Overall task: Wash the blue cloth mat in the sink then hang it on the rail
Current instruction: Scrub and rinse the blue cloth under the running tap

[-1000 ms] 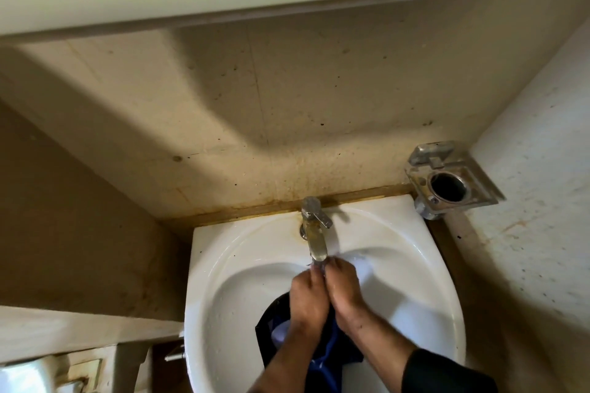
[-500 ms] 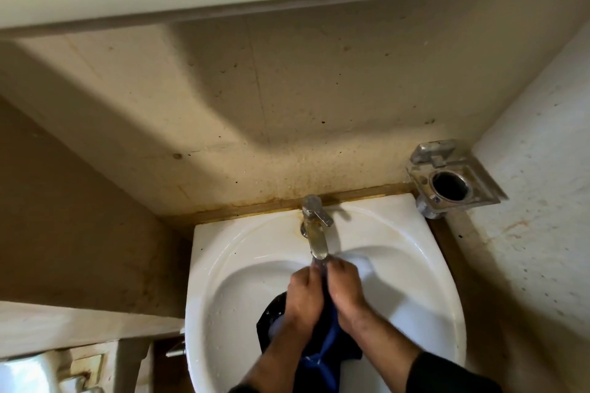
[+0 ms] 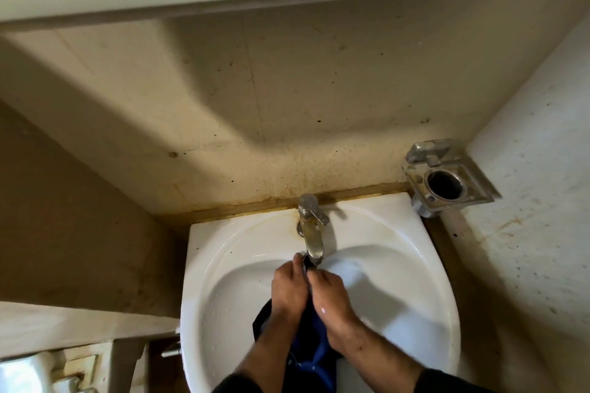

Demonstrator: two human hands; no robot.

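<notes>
Both hands, left (image 3: 289,289) and right (image 3: 329,297), pressed together and clamped on blue cloth mat (image 3: 311,344) under tap (image 3: 311,233) in sink (image 3: 399,265); risk: hanging wet folds slipping over front rim, dripping onto floor.

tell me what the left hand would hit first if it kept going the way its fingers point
Probably the tap: the left hand, gripping the blue cloth mat, points up toward the spout just ahead of its fingertips. Depth is unclear, so it might pass beneath it.

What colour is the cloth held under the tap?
Blue cloth mat, darker at its edges; head view.
</notes>
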